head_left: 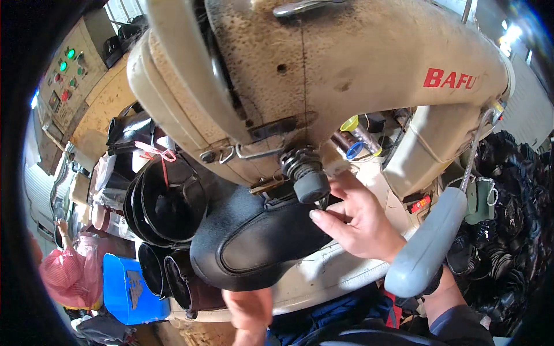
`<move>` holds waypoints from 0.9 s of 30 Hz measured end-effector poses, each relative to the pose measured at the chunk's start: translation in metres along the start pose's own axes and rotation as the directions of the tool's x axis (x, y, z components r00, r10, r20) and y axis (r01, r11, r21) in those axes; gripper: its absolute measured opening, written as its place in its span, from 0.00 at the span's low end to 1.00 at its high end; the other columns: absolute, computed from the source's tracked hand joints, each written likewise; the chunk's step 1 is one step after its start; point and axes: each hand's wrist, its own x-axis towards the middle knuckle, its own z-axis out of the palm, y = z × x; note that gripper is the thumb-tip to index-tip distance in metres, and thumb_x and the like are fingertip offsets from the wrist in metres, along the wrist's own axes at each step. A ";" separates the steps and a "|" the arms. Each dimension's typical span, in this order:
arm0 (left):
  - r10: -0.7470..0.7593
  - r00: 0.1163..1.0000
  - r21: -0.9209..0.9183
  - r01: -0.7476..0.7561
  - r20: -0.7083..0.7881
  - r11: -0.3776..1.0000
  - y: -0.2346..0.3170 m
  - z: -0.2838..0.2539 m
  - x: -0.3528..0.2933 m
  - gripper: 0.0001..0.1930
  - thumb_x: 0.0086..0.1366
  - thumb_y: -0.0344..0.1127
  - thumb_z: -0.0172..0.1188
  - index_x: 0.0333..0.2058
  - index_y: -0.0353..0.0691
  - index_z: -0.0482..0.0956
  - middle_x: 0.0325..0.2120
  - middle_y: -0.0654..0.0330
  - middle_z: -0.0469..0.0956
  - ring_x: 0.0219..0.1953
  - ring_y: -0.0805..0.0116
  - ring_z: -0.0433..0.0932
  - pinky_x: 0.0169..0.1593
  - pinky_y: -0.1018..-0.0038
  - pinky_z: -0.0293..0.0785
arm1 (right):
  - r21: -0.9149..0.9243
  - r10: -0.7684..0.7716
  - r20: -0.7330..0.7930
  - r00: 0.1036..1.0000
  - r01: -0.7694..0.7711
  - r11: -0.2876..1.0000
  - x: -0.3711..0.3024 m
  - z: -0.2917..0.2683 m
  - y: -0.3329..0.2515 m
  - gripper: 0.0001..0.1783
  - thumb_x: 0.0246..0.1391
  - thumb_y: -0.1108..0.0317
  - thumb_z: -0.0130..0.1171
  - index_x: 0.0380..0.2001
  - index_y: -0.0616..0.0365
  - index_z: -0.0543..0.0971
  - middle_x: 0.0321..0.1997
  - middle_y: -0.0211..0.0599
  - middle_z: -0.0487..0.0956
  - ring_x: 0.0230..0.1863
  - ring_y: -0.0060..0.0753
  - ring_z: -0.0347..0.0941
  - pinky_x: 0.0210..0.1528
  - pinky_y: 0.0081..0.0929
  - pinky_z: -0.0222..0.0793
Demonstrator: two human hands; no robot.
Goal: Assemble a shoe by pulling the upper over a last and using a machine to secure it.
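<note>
A black leather boot upper (pixel 259 239) with a stitched curved panel lies under the head of a beige sewing machine (pixel 254 75). My left hand (pixel 249 305) reaches up from below behind the upper's near edge. Its fingers are hidden by the leather. Close beside the dark round knob (pixel 311 185), my right hand (pixel 360 222) is closed in a pinch, thumb toward the upper. A small shiny metal tip (pixel 322 202) shows by its fingers; what they hold cannot be made out.
A grey padded lever (pixel 427 245) hangs over my right forearm. Dark boot shafts (pixel 170 199) stand at the left, near a blue bin (pixel 128 288). Thread spools (pixel 360 138) sit behind the needle area. A heap of black pieces (pixel 508 230) fills the right. Far left, another person's hand (pixel 62 226) shows.
</note>
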 end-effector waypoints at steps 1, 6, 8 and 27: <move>0.014 0.998 0.201 -0.028 0.069 0.979 -0.010 -0.003 -0.012 0.35 0.58 0.32 0.64 0.64 0.36 0.63 0.63 0.47 0.66 0.65 0.50 0.65 0.68 0.50 0.60 | -0.057 0.014 0.025 1.000 -0.012 0.998 0.002 0.001 -0.005 0.25 0.57 0.82 0.60 0.57 0.65 0.67 0.51 0.36 0.72 0.47 0.20 0.73 0.43 0.19 0.76; 0.040 0.996 0.311 -0.015 -0.076 0.950 -0.035 0.004 0.000 0.33 0.54 0.16 0.65 0.60 0.35 0.68 0.58 0.49 0.71 0.59 0.58 0.72 0.61 0.60 0.70 | -0.074 0.044 0.060 0.997 -0.040 0.996 0.018 0.011 -0.009 0.25 0.59 0.82 0.58 0.59 0.65 0.66 0.51 0.32 0.73 0.49 0.20 0.72 0.43 0.19 0.76; 0.164 0.977 0.393 -0.099 -0.137 0.914 -0.039 0.026 0.009 0.26 0.60 0.17 0.61 0.58 0.37 0.70 0.54 0.52 0.74 0.53 0.63 0.75 0.57 0.66 0.73 | -0.082 0.053 0.085 0.995 -0.046 0.996 0.021 0.008 -0.010 0.27 0.58 0.82 0.59 0.59 0.63 0.65 0.50 0.32 0.73 0.49 0.19 0.72 0.43 0.19 0.76; 0.309 0.947 0.599 -0.197 -0.088 0.776 -0.074 0.012 -0.017 0.20 0.67 0.29 0.60 0.55 0.28 0.71 0.52 0.52 0.76 0.51 0.63 0.75 0.56 0.68 0.70 | 0.077 -0.028 0.190 0.981 0.014 0.997 0.030 -0.007 -0.006 0.48 0.54 0.79 0.65 0.73 0.54 0.51 0.63 0.51 0.71 0.56 0.28 0.74 0.45 0.22 0.77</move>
